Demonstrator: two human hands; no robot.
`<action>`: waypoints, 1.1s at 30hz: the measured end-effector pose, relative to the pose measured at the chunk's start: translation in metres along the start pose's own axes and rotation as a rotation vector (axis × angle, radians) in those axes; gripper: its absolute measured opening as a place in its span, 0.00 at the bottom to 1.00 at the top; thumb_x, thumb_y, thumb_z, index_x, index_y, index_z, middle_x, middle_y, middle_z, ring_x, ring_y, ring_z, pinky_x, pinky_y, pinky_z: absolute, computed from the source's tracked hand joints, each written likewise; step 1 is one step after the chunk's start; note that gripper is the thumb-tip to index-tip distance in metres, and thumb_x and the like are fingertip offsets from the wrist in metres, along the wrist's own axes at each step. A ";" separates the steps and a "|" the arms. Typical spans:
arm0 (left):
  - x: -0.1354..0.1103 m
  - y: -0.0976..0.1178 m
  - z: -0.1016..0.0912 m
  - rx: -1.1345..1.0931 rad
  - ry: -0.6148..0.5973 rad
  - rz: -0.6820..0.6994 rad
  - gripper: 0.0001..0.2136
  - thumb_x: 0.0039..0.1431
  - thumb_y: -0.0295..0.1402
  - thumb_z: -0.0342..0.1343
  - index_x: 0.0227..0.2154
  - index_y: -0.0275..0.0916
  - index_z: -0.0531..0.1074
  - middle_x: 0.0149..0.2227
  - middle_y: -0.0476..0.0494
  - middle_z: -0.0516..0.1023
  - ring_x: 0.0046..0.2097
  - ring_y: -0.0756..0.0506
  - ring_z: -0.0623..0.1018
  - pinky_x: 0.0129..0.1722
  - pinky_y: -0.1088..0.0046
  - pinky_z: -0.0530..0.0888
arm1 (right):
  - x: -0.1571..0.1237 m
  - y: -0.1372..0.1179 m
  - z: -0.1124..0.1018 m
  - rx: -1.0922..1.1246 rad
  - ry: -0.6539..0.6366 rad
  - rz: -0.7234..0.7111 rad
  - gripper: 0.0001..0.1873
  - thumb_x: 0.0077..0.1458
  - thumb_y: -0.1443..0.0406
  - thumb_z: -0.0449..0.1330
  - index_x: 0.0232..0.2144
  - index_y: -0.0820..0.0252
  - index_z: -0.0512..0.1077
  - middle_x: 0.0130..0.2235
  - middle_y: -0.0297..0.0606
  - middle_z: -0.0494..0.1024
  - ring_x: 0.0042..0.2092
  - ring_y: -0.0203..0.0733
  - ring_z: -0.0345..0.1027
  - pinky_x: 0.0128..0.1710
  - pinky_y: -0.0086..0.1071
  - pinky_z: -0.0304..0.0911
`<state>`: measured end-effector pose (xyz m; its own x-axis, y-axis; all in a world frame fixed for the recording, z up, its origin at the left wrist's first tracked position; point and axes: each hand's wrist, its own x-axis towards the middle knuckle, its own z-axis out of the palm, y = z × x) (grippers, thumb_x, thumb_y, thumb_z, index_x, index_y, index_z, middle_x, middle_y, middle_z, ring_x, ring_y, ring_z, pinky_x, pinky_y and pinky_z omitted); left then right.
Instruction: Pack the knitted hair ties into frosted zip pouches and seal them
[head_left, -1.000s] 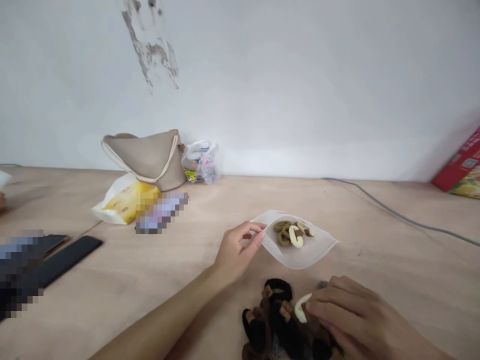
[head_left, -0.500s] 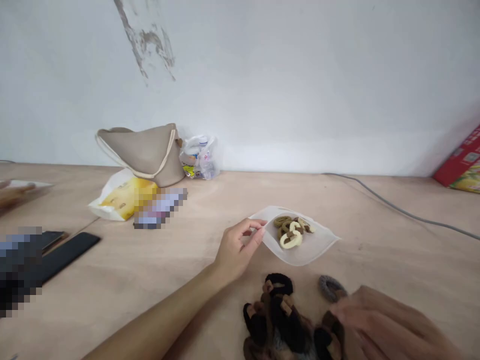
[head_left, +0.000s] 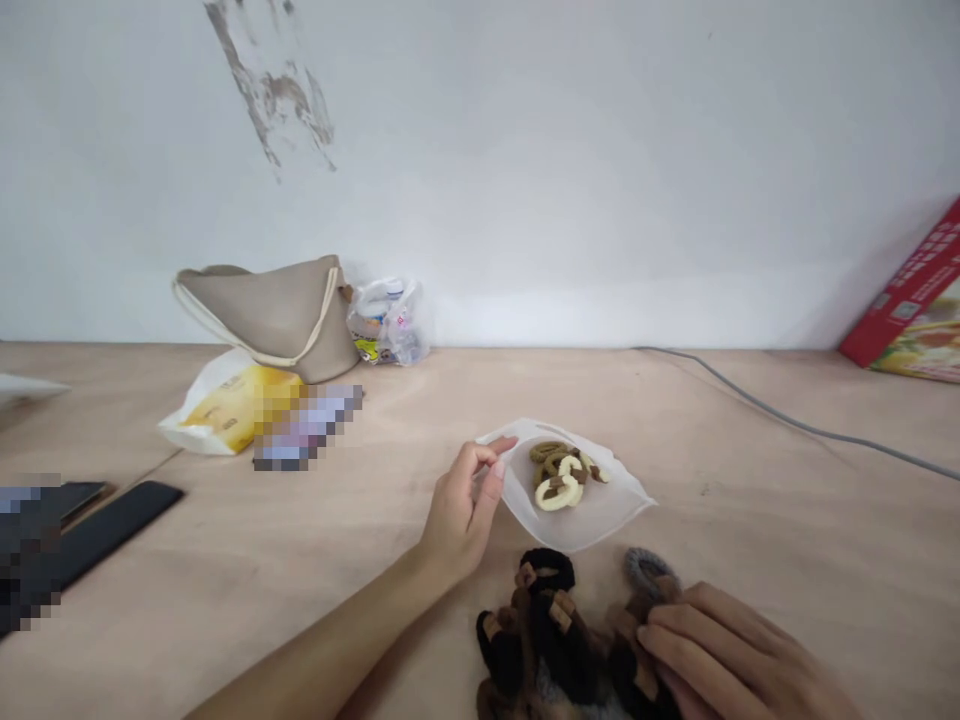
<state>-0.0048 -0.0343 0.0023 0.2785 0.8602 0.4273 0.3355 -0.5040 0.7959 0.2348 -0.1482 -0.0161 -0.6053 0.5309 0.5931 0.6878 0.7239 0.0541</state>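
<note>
A left hand [head_left: 461, 510] pinches the upper left edge of a clear plastic pouch [head_left: 600, 525], its thumb and curled fingertips [head_left: 504, 442] pressed together on the film, the wrist bent and the forearm reaching in from the lower left. Inside the pouch, a small cluster of linked hair ties [head_left: 561, 478] in tan, cream and brown sits near the middle. The pouch lies over a plywood bench [head_left: 750, 560], just above a heap of dark hair ties [head_left: 544, 630] with tan bands. A right hand [head_left: 727, 650] comes in from the lower right, its fingers [head_left: 675, 640] extended, lying close together and touching the right side of the heap, with no clear grip shown. A gray hair tie [head_left: 646, 570] lies at the heap's upper edge, just beyond those fingers. Farther off, a beige bag [head_left: 259, 315] leans by the wall beside a clear plastic bag of bottles [head_left: 386, 325], while a red box [head_left: 911, 310] stands tilted at right and a gray cable [head_left: 787, 420] runs along the bench.
</note>
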 end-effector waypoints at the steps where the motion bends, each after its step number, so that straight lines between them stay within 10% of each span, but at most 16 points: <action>1: 0.000 0.000 0.000 0.031 0.002 0.021 0.06 0.63 0.34 0.43 0.30 0.42 0.60 0.46 0.41 0.77 0.52 0.44 0.74 0.55 0.64 0.64 | 0.004 -0.001 0.000 0.003 -0.014 0.008 0.10 0.59 0.69 0.51 0.36 0.58 0.72 0.36 0.35 0.79 0.36 0.36 0.74 0.39 0.25 0.69; 17: -0.003 0.002 0.001 0.010 -0.023 -0.010 0.07 0.62 0.35 0.44 0.30 0.41 0.62 0.49 0.42 0.76 0.47 0.45 0.76 0.47 0.67 0.70 | 0.034 0.008 -0.021 -0.029 0.101 0.003 0.14 0.59 0.70 0.49 0.46 0.58 0.68 0.48 0.44 0.75 0.49 0.46 0.69 0.47 0.37 0.66; 33: -0.004 0.004 0.001 0.025 -0.016 -0.018 0.06 0.62 0.36 0.43 0.31 0.42 0.62 0.49 0.43 0.76 0.48 0.46 0.75 0.47 0.69 0.69 | 0.045 -0.030 0.014 0.210 0.056 0.217 0.18 0.46 0.73 0.51 0.40 0.58 0.68 0.35 0.35 0.78 0.35 0.36 0.73 0.35 0.25 0.68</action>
<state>-0.0040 -0.0395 0.0036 0.2864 0.8679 0.4060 0.3625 -0.4904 0.7925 0.1810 -0.1400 -0.0020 -0.4263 0.6619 0.6165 0.6971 0.6747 -0.2424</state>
